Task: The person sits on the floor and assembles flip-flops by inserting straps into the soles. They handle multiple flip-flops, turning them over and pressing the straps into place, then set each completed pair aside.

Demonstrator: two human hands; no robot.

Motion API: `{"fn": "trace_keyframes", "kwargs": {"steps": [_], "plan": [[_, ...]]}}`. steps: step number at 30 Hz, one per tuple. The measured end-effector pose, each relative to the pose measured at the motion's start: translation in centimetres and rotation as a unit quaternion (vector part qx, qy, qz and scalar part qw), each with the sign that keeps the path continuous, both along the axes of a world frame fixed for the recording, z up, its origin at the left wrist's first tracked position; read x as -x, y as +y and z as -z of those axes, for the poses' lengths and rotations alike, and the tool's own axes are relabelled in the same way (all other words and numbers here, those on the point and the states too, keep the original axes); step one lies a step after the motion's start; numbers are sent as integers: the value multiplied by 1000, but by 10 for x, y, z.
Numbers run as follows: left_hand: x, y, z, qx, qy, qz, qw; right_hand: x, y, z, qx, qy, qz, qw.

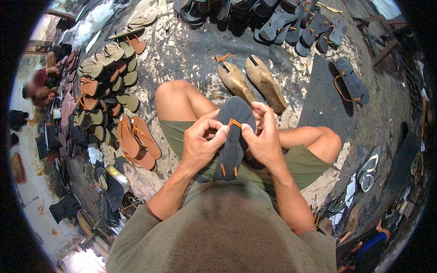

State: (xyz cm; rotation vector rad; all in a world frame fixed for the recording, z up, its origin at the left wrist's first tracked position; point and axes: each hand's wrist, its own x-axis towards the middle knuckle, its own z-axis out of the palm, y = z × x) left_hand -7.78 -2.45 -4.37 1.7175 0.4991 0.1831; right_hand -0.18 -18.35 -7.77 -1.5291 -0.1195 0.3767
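Observation:
A dark grey sandal sole (pixel 231 154) is held up over my lap between both hands. Near its wider end an orange strap (pixel 235 122) comes through and bends into a V. My left hand (pixel 203 139) is closed, its thumb and finger pinching one side of the strap. On the other side, my right hand (pixel 264 136) has its thumb on the strap and its fingers behind the sole's edge. Two short orange strap ends (pixel 223 170) show at the narrow end. Just beyond the sole lie two wooden shoe lasts (pixel 236 81) with slotted ends.
Stacked tan and brown sandals (pixel 107 68) fill the left, with a brown pair (pixel 136 141) nearer me. Black sandals (pixel 273 25) are piled at the far side. A dark sheet (pixel 321 98) and black sandals with orange straps (pixel 353 82) lie right. Another person (pixel 40 84) sits far left.

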Motion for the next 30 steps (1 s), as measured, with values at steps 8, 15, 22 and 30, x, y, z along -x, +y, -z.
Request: {"fn": "trace_keyframes", "kwargs": {"steps": [8, 15, 22, 30], "plan": [[16, 1, 18, 155, -9, -22, 988, 11, -8, -26, 13, -17, -70, 997], [8, -11, 8, 278, 3, 28, 960, 5, -19, -33, -30, 38, -102, 994], [-12, -41, -13, -370, 44, 213, 903, -54, -11, -22, -25, 38, -28, 999], [-34, 29, 7, 251, -24, 70, 965, -120, -75, 141, 381, -186, -85, 902]]}}
